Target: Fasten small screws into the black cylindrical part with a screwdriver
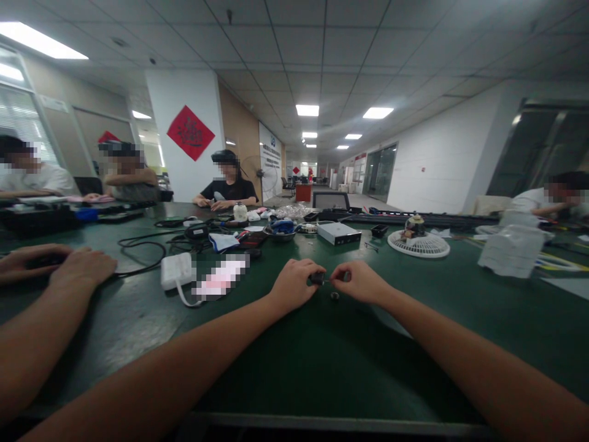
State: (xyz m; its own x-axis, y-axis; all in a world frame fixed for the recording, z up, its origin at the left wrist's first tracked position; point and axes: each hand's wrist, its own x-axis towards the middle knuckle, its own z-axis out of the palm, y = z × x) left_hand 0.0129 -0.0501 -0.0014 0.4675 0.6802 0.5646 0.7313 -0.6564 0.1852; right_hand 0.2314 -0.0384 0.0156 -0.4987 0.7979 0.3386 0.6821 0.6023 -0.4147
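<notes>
Near the middle of the green table [294,356], my left hand [297,283] is closed on a small dark cylindrical part [317,278], held between thumb and fingers. Just to its right, my right hand [356,281] is pinched at the tip of that part, with the fingertips almost touching it; what the pinch holds, if anything, is too small to make out. A small round metallic piece [334,296] lies on the table below and between both hands.
A white adapter [177,272] with a cable, another person's hands [83,264] at the left, a grey box [339,233], a white fan grille [418,244] and clear plastic containers [512,250] at the right. Cables and tools lie across the back.
</notes>
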